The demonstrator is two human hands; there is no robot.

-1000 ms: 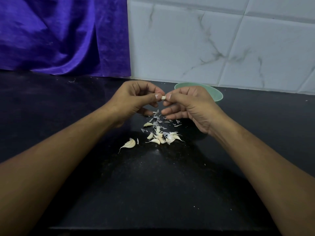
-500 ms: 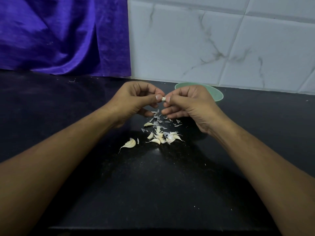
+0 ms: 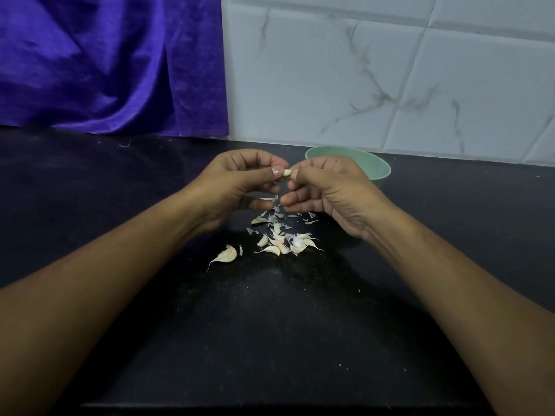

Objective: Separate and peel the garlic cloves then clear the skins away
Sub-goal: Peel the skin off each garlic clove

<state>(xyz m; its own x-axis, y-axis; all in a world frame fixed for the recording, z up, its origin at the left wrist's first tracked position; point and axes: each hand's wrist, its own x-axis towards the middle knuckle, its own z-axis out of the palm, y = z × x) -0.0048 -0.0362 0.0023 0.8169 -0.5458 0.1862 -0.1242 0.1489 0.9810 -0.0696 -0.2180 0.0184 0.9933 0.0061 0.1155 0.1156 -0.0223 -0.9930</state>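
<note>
A small pale garlic clove [image 3: 287, 172] is held in the air between both hands, above the black counter. My left hand [image 3: 237, 183] pinches it from the left with thumb and forefinger. My right hand [image 3: 327, 190] pinches it from the right, fingers curled. Below the hands lies a loose pile of unpeeled cloves [image 3: 285, 243] mixed with thin skin flakes [image 3: 277, 216]. One larger clove [image 3: 225, 256] lies apart to the left of the pile. A strip of skin hangs near the lower fingers.
A green bowl [image 3: 375, 168] stands just behind my right hand, partly hidden by it. A purple cloth [image 3: 105, 64] hangs at the back left and a white marbled tile wall [image 3: 390, 70] rises behind. The counter's front edge [image 3: 270, 405] is near me.
Both hands have stayed in place, working the clove between the fingertips. The pile on the counter has not moved.
</note>
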